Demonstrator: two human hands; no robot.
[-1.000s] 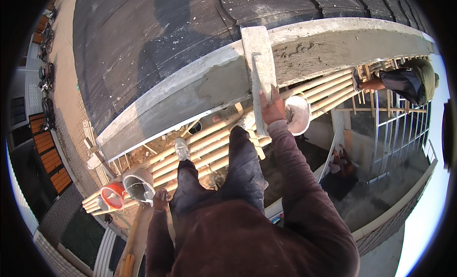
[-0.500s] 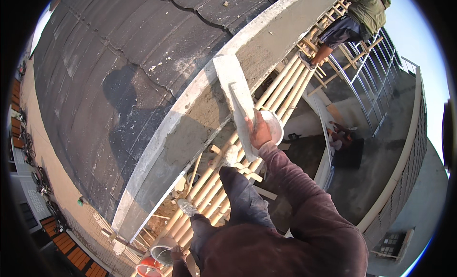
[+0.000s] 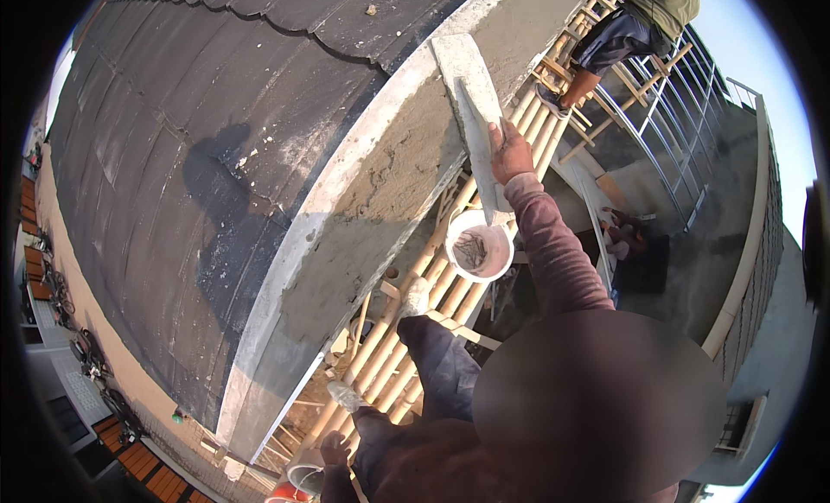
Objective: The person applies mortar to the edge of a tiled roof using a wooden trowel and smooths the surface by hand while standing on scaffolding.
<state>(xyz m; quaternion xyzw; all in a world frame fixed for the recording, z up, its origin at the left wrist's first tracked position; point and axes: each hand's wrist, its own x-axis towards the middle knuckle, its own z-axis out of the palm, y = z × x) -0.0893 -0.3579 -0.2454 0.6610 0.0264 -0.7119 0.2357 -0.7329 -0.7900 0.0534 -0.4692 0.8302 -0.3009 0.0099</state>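
Observation:
My right hand (image 3: pixel 513 150) is closed round the handle of a long, pale plastering float (image 3: pixel 471 81). The float's flat face lies against the grey plastered band (image 3: pixel 372 187) along the roof edge, its far end reaching the band's pale upper rim. Just below the float's near end, a white bucket (image 3: pixel 500 251) rests by the bamboo poles, with a little greyish matter inside. Low on the left, my left hand (image 3: pixel 335 448) hangs beside a grey bucket (image 3: pixel 306 477); its fingers are too small and dark to make out.
Bamboo scaffold poles (image 3: pixel 376 352) run under my feet, with gaps between them. Dark roof tiles (image 3: pixel 173 97) slope away on the left. Farther along the scaffold stands another person (image 3: pixel 618 41). A red bucket (image 3: pixel 288 493) is at the lower left, and a metal ladder-like frame (image 3: pixel 661 144) at the right.
My right hand has carried the float farther up along the band, uncovering the white bucket. The left hand has shifted slightly up and away from the grey bucket's rim.

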